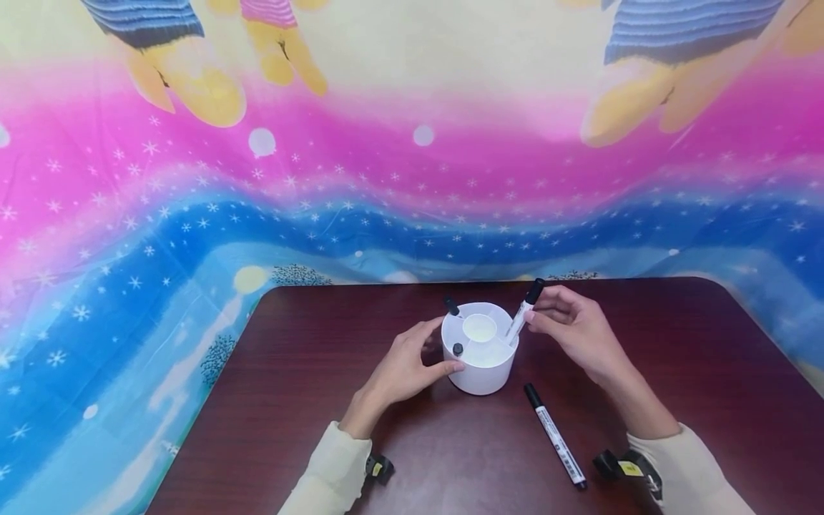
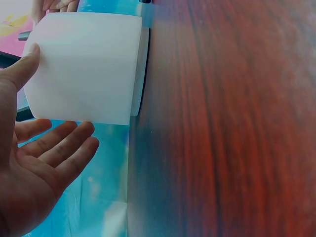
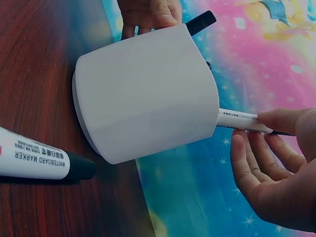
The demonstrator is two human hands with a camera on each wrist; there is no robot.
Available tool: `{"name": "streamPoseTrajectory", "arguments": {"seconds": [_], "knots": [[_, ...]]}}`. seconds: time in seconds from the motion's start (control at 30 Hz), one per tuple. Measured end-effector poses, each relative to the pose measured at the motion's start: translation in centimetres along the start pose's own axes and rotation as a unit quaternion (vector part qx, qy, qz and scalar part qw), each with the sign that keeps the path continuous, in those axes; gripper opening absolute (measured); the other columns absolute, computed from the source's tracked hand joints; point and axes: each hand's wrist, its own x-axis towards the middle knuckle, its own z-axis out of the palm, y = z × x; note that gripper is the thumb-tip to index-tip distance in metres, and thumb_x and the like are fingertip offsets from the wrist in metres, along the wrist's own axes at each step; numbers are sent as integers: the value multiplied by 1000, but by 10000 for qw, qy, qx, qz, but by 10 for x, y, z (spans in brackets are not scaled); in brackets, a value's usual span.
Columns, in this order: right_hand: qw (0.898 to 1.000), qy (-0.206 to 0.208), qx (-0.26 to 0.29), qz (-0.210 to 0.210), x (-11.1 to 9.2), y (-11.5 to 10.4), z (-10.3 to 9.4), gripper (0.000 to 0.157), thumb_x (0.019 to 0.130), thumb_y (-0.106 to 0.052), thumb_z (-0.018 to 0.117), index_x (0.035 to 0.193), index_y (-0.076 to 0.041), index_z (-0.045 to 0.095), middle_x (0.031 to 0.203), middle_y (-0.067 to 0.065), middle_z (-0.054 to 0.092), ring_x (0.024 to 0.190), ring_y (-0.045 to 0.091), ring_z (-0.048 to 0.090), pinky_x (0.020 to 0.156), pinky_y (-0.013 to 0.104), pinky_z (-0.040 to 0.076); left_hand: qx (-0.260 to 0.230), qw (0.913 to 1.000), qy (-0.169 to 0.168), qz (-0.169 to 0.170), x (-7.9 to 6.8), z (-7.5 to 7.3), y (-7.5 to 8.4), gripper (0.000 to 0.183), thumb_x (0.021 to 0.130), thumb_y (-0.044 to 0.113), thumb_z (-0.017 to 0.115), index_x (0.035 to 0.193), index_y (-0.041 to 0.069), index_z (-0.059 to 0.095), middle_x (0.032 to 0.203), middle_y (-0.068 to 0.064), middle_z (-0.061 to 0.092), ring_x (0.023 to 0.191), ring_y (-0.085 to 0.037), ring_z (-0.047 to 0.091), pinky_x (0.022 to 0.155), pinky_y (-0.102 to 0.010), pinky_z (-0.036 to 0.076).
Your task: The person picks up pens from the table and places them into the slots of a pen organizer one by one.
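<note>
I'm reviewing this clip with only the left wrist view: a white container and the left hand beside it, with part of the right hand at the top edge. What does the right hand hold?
Observer: The right hand pinches a black-capped white marker, whose lower end is inside the rim of the container.

Reviewer: Is there another marker lying on the table?

Observer: Yes, the head view shows a second marker lying on the table, between the container and the right wrist.

Reviewer: I only see the container's side. What does its inside look like?

Observer: From above, it has a round compartment in the middle.
</note>
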Motion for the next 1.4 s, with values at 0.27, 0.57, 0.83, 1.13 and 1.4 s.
{"name": "streamPoseTrajectory", "arguments": {"seconds": [0.27, 0.57, 0.83, 1.13, 1.4], "knots": [[9999, -125, -50, 95, -2, 0, 1, 39, 100, -10, 77, 131, 7, 60, 107, -4, 72, 96, 8, 76, 85, 25, 65, -31, 10000, -13, 3, -1, -1, 1, 84, 90, 52, 85, 161, 24, 49, 147, -2, 65, 120, -18, 72, 105, -41, 60], [9995, -166, -251, 2, -2, 0, 1, 42, 101, -15, 76, 136, 4, 60, 116, 0, 73, 102, 2, 74, 87, 21, 63, -58, 10000, -5, 44, 0, -1, 2, 84, 90, 50, 86, 161, 25, 50, 146, -2, 66, 119, -18, 72, 105, -40, 60], [9991, -137, -359, -173, -3, -6, -5, 44, 103, -19, 75, 140, 1, 60, 115, -16, 72, 103, -1, 74, 88, 18, 62, -84, 10000, -22, 19, -1, -2, 3, 84, 90, 50, 86, 161, 23, 50, 147, -2, 65, 119, -18, 73, 105, -40, 60], [9982, -164, -500, -276, -13, -8, -16, 42, 103, -13, 73, 140, 1, 60, 114, -19, 72, 102, -4, 73, 87, 17, 62, -406, 9990, 199, 68, -1, -7, 1, 67, 87, 42, 91, 142, 16, 63, 133, 0, 71, 115, -17, 75, 102, -34, 61], [9949, -238, -971, -117, -28, 0, -33, 39, 104, -15, 73, 139, -3, 61, 114, -18, 73, 101, -7, 71, 86, 14, 60, -495, 9984, 240, 108, -1, -9, 2, 72, 86, 39, 92, 146, 15, 61, 131, 0, 72, 114, -17, 76, 102, -35, 61]]}}
